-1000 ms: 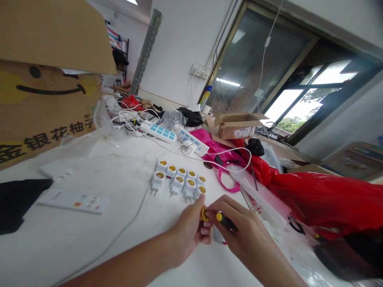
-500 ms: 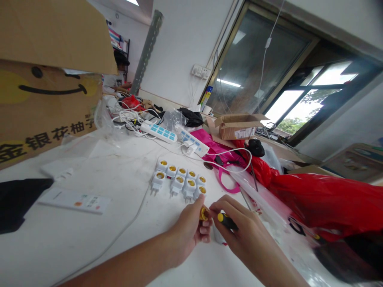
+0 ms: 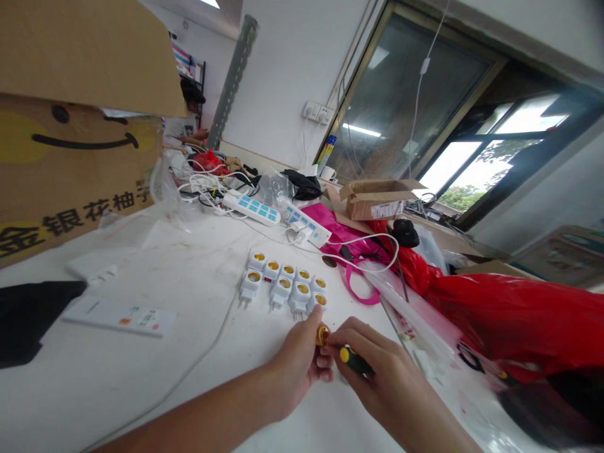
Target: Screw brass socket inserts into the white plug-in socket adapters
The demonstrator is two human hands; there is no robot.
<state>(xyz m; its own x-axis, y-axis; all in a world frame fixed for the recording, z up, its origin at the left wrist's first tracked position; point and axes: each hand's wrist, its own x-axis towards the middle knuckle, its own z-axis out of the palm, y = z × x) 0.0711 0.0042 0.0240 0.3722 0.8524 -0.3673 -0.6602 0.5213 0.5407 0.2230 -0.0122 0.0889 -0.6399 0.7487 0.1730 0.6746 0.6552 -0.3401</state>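
Observation:
My left hand (image 3: pixel 296 365) pinches a small lamp socket (image 3: pixel 323 334) with a brass-yellow mouth, just above the white table (image 3: pixel 198 352). My right hand (image 3: pixel 377 371) is closed round a screwdriver (image 3: pixel 355 360) with a black and yellow handle, its fingertips meeting the socket. Both hands are near the table's front edge. Just beyond them, several white plug-in lamp sockets (image 3: pixel 283 283) with yellow insides lie in two rows.
A large cardboard box (image 3: pixel 70 145) with a smiley stands at the left. White power strips (image 3: pixel 255 209) and tangled cables lie at the back. Red plastic bags (image 3: pixel 500 314) and a small open carton (image 3: pixel 377 198) fill the right. A white flat packet (image 3: pixel 117 316) lies at left. A person sits far back.
The hands stay together on the socket; the right hand with the screwdriver has shifted slightly left and closer to it. The view has moved a little.

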